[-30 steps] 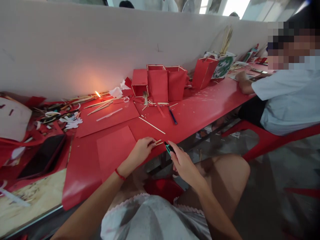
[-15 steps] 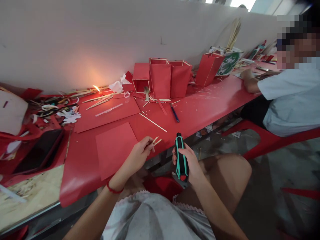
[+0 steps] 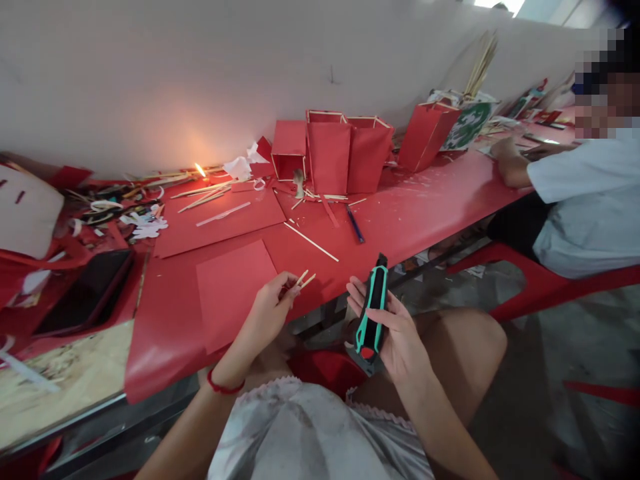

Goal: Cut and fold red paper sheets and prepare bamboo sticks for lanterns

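Two short bamboo sticks (image 3: 307, 279) poke out from between the pinched fingers of my left hand (image 3: 270, 308), held above the table's near edge. In my right hand (image 3: 400, 327) lies a black and teal utility knife (image 3: 373, 310), gripped between thumb and palm with the other fingers loosely spread beneath it. No blade shows at its upper end. Close to my left hand is a square red sheet (image 3: 233, 290) flat on the table. A longer thin stick (image 3: 313, 242) lies just beyond my hands, with a dark blue pen (image 3: 355, 224) to its right.
Red paper boxes with stick frames (image 3: 327, 157) stand along the wall. A small flame (image 3: 200, 170) burns at the back left near loose sticks and scraps. A phone (image 3: 85, 293) lies at the left. At the right sits another person (image 3: 590, 200) on a red chair.
My right hand has loosened its fingers around the utility knife and tilted its tip to the right. My left hand still holds the sticks, shifted slightly left. The view has turned a little.
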`<action>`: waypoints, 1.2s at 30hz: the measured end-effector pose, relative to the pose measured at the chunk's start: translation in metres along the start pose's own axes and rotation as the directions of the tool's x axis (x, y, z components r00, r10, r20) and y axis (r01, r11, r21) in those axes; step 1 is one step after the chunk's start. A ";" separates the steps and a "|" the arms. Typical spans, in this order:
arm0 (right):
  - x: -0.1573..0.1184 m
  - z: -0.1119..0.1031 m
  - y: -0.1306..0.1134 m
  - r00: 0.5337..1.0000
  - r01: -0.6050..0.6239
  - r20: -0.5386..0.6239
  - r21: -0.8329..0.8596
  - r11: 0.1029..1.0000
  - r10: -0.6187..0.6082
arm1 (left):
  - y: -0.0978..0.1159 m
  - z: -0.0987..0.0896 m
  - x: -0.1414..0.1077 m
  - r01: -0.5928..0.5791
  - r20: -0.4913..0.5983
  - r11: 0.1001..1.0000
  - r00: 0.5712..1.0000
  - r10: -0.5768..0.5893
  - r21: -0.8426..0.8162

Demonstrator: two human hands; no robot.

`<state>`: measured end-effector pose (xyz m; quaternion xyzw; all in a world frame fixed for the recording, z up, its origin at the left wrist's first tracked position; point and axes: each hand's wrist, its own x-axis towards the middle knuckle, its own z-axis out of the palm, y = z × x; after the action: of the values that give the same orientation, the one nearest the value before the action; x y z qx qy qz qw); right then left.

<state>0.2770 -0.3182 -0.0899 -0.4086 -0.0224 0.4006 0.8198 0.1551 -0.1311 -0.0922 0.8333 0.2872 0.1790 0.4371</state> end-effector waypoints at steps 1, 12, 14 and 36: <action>0.001 0.000 0.000 1.000 0.016 -0.001 -0.014 1.000 -0.016 | -0.001 0.001 0.001 -0.005 0.001 1.000 1.000 0.005 0.013; 0.007 -0.017 0.008 0.982 0.141 0.187 -0.670 0.729 -0.018 | -0.004 0.015 0.020 -0.132 0.034 0.975 0.991 0.128 0.179; 0.009 -0.016 0.007 0.975 0.191 0.224 -0.815 0.547 -0.007 | -0.007 0.019 0.022 -0.144 0.024 0.964 0.990 0.142 0.225; 0.009 0.028 0.010 0.980 0.172 0.118 -0.906 -0.386 0.161 | 0.008 0.021 0.029 -0.157 0.138 0.812 0.986 0.095 0.562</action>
<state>0.2666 -0.2901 -0.0810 -0.8649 -0.4299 0.2363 0.1063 0.1912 -0.1295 -0.0960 0.9511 0.2486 0.0699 0.1693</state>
